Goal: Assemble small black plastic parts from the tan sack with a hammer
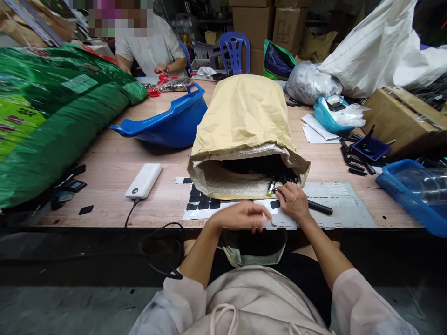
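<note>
My right hand (pixel 294 201) is closed on a small black part with a yellow-green tip (pixel 270 188), right at the mouth of a tan paper sack (pixel 244 121) that lies open toward me and holds several black parts. My left hand (pixel 244 217) hovers at the table's near edge, fingers curled together over a white sheet of black stickers (pixel 200 202); what it pinches, if anything, I cannot make out. A black pen-like rod (pixel 319 207) lies beside my right hand on a grey sheet (pixel 345 204).
A white power bank (pixel 144 180) with its cable lies to the left, a blue tub (pixel 171 123) behind it, a big green sack (pixel 45 116) at far left. Blue trays (pixel 412 195), a cardboard box (pixel 401 116) and black parts crowd the right. Another person (pixel 150 44) works at the far end.
</note>
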Demonstrator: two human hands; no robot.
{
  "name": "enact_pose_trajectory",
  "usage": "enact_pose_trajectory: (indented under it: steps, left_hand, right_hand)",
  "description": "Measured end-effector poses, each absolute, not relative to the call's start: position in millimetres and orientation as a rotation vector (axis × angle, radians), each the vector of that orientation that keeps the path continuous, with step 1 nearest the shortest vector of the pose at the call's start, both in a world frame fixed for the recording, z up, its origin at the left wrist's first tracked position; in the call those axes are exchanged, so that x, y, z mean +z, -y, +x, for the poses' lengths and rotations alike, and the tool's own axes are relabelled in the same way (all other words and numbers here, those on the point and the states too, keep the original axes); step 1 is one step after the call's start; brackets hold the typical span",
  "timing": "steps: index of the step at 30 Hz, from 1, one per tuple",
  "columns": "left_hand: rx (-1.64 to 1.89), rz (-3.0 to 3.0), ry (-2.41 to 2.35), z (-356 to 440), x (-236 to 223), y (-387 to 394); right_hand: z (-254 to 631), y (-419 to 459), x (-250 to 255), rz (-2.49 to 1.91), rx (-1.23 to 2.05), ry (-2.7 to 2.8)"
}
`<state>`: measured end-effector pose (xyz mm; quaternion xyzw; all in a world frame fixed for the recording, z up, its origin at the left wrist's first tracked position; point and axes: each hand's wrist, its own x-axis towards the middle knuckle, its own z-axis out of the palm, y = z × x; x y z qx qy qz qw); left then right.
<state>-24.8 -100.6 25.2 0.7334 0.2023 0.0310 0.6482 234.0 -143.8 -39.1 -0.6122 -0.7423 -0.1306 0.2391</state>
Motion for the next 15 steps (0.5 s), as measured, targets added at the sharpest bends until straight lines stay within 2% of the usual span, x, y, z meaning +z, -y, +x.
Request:
enact_pose_trajectory:
  steps: [3,6,9,15]
  left_hand:
    - [0.677,1.859,-1.238,-14,36,47]
    - [0.888,1.893,-1.853,-4,25,6]
    - [0.908,1.994,-2.025,-9,12,-11]
    - [1.027,1.969,-1.915,-21,2,-19]
  right_hand:
    - [235,143,-40,-1.658,-0.356,2.033]
    - [236,142,-41,-1.642,-0.359,2.029]
    - [236,142,-41,-1.626,-0.378,2.022]
    - [238,141,-42,-1.619,-0.383,2.023]
